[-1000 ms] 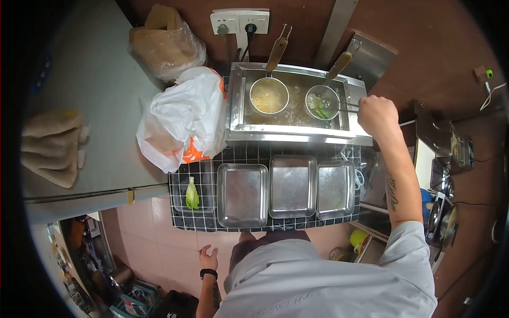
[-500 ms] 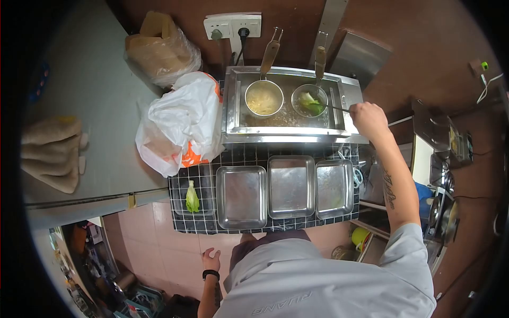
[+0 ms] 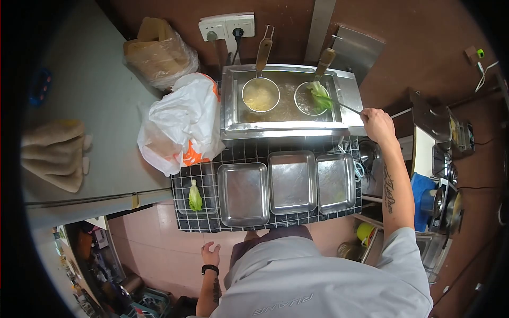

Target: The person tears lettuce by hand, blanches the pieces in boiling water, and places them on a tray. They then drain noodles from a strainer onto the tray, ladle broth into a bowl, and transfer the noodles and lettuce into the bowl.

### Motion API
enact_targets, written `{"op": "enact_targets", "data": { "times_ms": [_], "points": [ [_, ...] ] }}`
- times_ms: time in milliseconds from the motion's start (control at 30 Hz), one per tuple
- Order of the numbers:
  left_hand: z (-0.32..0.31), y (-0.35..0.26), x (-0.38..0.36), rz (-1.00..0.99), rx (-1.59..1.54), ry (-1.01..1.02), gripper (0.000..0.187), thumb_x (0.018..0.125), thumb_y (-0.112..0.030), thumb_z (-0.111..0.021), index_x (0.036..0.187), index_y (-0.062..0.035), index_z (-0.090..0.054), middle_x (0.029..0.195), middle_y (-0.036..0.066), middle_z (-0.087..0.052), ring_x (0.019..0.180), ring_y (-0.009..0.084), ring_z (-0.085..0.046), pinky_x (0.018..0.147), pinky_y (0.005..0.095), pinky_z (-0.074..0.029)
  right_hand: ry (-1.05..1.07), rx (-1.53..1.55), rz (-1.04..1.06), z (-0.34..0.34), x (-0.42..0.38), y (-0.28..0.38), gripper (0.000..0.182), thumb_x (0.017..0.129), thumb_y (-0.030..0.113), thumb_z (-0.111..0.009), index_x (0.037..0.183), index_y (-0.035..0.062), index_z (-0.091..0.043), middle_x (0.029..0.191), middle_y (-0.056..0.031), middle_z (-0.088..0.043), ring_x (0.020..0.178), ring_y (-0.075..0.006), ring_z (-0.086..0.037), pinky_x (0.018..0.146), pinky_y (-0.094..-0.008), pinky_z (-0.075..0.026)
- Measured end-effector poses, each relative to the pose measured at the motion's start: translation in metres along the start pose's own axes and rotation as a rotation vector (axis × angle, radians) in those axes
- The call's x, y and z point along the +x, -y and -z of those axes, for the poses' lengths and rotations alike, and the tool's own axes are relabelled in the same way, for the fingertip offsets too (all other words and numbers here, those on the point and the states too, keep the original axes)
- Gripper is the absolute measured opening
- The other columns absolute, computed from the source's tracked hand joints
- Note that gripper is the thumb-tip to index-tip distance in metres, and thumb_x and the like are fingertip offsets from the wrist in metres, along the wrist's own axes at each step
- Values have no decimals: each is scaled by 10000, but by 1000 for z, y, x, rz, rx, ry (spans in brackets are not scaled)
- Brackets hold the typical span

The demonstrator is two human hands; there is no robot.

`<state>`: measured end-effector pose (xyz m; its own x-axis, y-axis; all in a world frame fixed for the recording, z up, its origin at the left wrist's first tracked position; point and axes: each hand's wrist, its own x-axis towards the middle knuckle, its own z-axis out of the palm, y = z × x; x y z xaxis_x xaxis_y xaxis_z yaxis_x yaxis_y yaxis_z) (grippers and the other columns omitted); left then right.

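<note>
My right hand [image 3: 377, 124] grips thin metal chopsticks [image 3: 343, 106] that reach left to green leaves [image 3: 319, 94] at the right strainer ladle [image 3: 310, 98]. That ladle and a left strainer ladle [image 3: 260, 95] holding yellow noodles sit in the steel boiler tank [image 3: 290, 126], which holds cloudy water. My left hand [image 3: 210, 254] hangs low beside my body with fingers apart, holding nothing, a black band on its wrist.
Three empty steel trays [image 3: 292, 183] and a green leaf [image 3: 195, 196] lie on the black tiled counter [image 3: 209, 225]. A white-orange plastic bag [image 3: 180, 124], a brown bag [image 3: 159, 53], folded towels [image 3: 53, 153] and a wall socket [image 3: 227, 25] are at left and back.
My right hand has drawn back toward me and down. The greens have come up onto the right ladle's rim on the chopstick tips. That ladle's handle has swung.
</note>
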<state>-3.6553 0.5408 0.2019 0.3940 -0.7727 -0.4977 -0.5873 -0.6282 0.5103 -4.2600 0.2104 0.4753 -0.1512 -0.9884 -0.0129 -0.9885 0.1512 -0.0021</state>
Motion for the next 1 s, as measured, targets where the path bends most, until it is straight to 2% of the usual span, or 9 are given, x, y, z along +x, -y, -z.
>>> {"op": "enact_targets", "data": {
  "times_ms": [233, 400, 600, 667, 700, 733, 800, 933, 1000],
  "points": [
    [-4, 14, -13, 102, 25, 48, 362, 762, -277, -759, 1056, -87, -665, 1183, 222, -548, 1154, 398, -496, 1001, 450, -410, -56, 156, 0, 7, -20, 4, 177, 868, 183, -587, 894, 54, -706, 790, -191, -666, 802, -379, -646, 726, -448, -510],
    [-10, 27, -13, 57, 20, 44, 369, 758, -282, -761, 1058, -89, -667, 1175, 223, -557, 1154, 394, -501, 1002, 438, -414, -25, 246, -5, 19, -44, 15, 199, 870, 202, -603, 913, 32, -697, 768, -194, -654, 772, -375, -642, 696, -437, -492],
    [-13, 35, -8, 33, 7, 28, 395, 765, -288, -757, 1088, -82, -661, 1181, 229, -560, 1166, 389, -500, 1006, 435, -413, 82, 381, 22, 29, -90, 60, 196, 851, 167, -639, 941, -1, -685, 749, -193, -639, 698, -346, -631, 661, -376, -487],
    [-11, 33, -8, 47, -30, 28, 389, 771, -288, -751, 1088, -80, -660, 1186, 218, -561, 1167, 386, -497, 1008, 433, -412, 117, 521, 63, 21, -108, 77, 170, 844, 128, -651, 948, -1, -689, 753, -183, -650, 685, -321, -634, 650, -346, -491],
    [-6, 24, -10, 76, -62, 36, 385, 775, -288, -747, 1086, -80, -659, 1188, 211, -562, 1165, 385, -496, 1007, 432, -412, 168, 538, 67, 11, -117, 87, 157, 838, 108, -660, 949, 1, -694, 808, -183, -674, 722, -317, -657, 668, -350, -508],
    [-4, 23, -10, 102, -66, 32, 385, 775, -288, -747, 1086, -80, -659, 1188, 211, -562, 1165, 385, -496, 1007, 432, -412, 160, 467, 225, 1, -122, 99, 161, 832, 105, -662, 961, 15, -699, 867, -177, -689, 776, -335, -669, 711, -369, -526],
    [-2, 26, -15, 101, -65, 37, 382, 779, -293, -742, 1084, -79, -658, 1190, 200, -565, 1166, 376, -491, 1005, 430, -411, 345, 408, 347, -27, -131, 128, 166, 832, 95, -645, 975, 30, -698, 920, -177, -689, 829, -352, -670, 743, -402, -532],
    [3, 41, -26, 142, -43, 31, 379, 781, -300, -736, 1079, -79, -657, 1192, 196, -564, 1181, 369, -476, 1007, 428, -406, 510, 142, 640, -110, -144, 179, 196, 876, 160, -564, 1013, 63, -666, 979, -120, -689, 863, -335, -668, 758, -427, -528],
    [6, 47, -33, 155, -40, 13, 381, 782, -305, -734, 1080, -80, -657, 1195, 198, -562, 1181, 370, -476, 1008, 430, -405, 530, 68, 670, -144, -146, 191, 220, 882, 177, -556, 1045, 61, -648, 998, -114, -684, 870, -335, -664, 773, -428, -524]
  ]
}}
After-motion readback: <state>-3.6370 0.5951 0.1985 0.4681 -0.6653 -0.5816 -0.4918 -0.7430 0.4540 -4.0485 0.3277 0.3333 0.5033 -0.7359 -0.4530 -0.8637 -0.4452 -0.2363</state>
